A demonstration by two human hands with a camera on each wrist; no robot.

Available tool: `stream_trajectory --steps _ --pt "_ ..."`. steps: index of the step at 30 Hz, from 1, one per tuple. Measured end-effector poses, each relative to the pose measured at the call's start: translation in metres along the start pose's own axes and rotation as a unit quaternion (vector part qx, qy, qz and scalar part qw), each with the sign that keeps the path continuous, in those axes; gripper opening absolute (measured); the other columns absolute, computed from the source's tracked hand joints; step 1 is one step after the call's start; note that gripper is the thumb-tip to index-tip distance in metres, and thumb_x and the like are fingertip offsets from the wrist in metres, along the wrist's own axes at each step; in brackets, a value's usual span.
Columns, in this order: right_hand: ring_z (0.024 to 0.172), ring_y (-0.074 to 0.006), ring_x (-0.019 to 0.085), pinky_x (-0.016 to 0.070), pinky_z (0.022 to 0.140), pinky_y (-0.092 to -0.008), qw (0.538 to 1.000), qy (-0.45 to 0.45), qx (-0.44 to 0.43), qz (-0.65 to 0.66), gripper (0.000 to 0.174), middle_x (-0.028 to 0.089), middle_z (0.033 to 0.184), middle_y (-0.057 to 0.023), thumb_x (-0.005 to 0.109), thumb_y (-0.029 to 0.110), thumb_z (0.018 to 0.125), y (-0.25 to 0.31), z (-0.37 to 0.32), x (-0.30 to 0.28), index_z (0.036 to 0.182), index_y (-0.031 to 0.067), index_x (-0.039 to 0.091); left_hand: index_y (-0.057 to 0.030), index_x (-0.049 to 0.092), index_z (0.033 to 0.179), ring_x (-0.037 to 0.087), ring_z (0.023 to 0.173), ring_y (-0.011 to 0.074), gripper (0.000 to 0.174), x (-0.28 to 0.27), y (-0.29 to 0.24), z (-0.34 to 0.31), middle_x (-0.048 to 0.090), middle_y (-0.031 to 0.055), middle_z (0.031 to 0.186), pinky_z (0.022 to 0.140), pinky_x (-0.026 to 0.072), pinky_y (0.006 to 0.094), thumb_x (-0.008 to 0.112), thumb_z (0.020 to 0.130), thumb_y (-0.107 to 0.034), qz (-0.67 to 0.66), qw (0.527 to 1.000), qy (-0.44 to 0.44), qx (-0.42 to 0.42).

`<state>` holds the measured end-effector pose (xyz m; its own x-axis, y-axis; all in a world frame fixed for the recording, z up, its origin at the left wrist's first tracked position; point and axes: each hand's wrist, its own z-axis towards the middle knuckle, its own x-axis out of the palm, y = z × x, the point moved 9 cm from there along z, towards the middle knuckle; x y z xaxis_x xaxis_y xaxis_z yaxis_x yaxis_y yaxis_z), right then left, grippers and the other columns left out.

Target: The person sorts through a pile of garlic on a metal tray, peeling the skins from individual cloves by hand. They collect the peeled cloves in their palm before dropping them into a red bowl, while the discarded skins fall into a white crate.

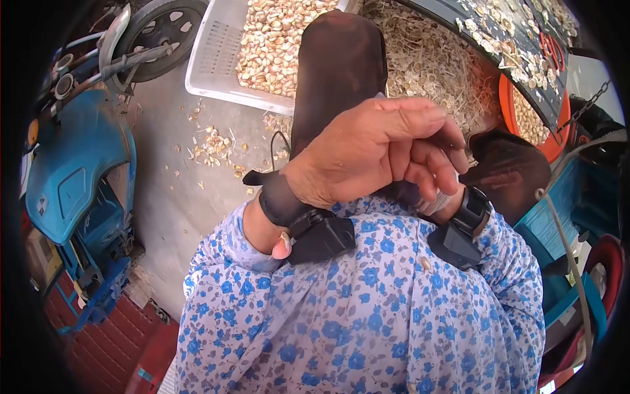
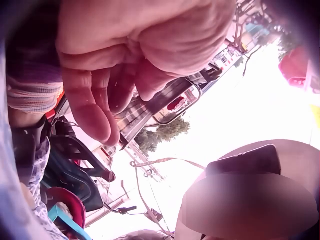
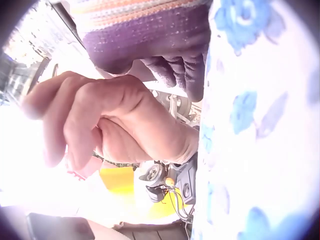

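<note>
My bare left hand is raised over my lap in the head view, fingers loosely bent and nothing seen in them. In the left wrist view the same hand hangs its fingers downward. My right hand, in a purple glove with a striped cuff, shows in the right wrist view beside the bare hand, its fingers slightly bent around nothing visible. The head view mostly hides the gloved hand behind the left one. A pinkish clove sits by the left wrist strap.
A white crate of cloves stands ahead, with husks beside it. An orange bucket of cloves sits right, below a dark tray. Blue machinery is at left; scattered cloves lie on the floor.
</note>
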<state>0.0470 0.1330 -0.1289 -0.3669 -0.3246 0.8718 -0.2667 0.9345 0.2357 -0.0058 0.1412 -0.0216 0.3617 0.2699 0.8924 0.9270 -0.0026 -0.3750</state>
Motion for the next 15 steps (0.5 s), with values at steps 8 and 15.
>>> stream_trajectory --steps 8,15 --pt "0.115 -0.0147 0.052 0.0457 0.094 -0.0288 0.987 -0.058 0.08 0.126 0.04 0.053 0.122 -0.0074 0.045 0.031 0.098 -0.021 0.005 0.043 0.13 0.0086 0.042 0.008 0.05 0.117 0.066 0.089 0.0255 0.043 -0.013 -0.015 0.003 0.059 0.0279 0.11 0.07 0.0547 0.0314 0.031 0.102 -0.028 -0.034 0.997 0.037 0.053" --pt "0.098 -0.0267 0.063 0.0539 0.081 -0.0412 0.982 0.028 0.177 0.06 0.066 0.063 0.108 -0.0143 0.042 0.058 0.092 -0.026 0.007 0.09 0.118 -0.0008 0.051 0.0062 0.057 0.101 0.067 0.082 0.0266 0.031 -0.026 -0.089 0.026 0.064 0.0185 0.092 0.066 0.0536 0.0309 0.044 0.098 -0.022 0.15 0.953 -0.086 0.249"
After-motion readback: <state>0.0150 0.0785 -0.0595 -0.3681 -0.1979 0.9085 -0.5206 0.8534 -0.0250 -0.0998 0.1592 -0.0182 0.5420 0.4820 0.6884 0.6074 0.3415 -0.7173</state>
